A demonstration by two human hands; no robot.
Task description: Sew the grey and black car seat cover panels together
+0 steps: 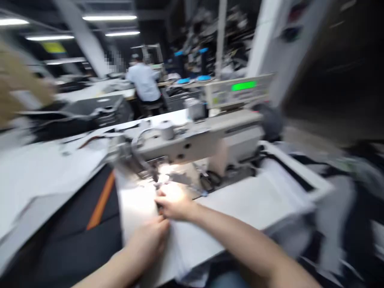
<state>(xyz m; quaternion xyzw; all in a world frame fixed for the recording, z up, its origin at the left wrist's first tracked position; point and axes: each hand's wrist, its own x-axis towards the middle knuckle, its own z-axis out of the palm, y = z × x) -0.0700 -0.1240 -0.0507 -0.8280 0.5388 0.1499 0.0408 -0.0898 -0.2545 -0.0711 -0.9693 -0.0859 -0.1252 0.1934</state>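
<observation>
Dark piece [159, 207], count one: small, at centre of frame slightly below the middle, between the two hands and just below the lit needle area of the sewing machine [186, 140]. Right hand [177, 203] at its upper end and right side, fingertips drawn together and apparently pinching it. Left hand [151, 236] at its lower end, lower centre of frame; blur and angle hide the fingertips, so cannot tell whether they are clamped on it.

Counts: sewing machine, one; control panel [240, 91] with green display, one, upper right; dark spools with blue tops and bases, two, upper centre; black-handled scissors [211, 180], one pair, right of the right hand; orange strip [102, 200], one, on dark fabric [75, 240] at lower left; seated person [144, 82] in light top, one, upper centre.

Appearance of piece: dark, narrow, touch of orange near lower end; outline smeared, material unreadable.
</observation>
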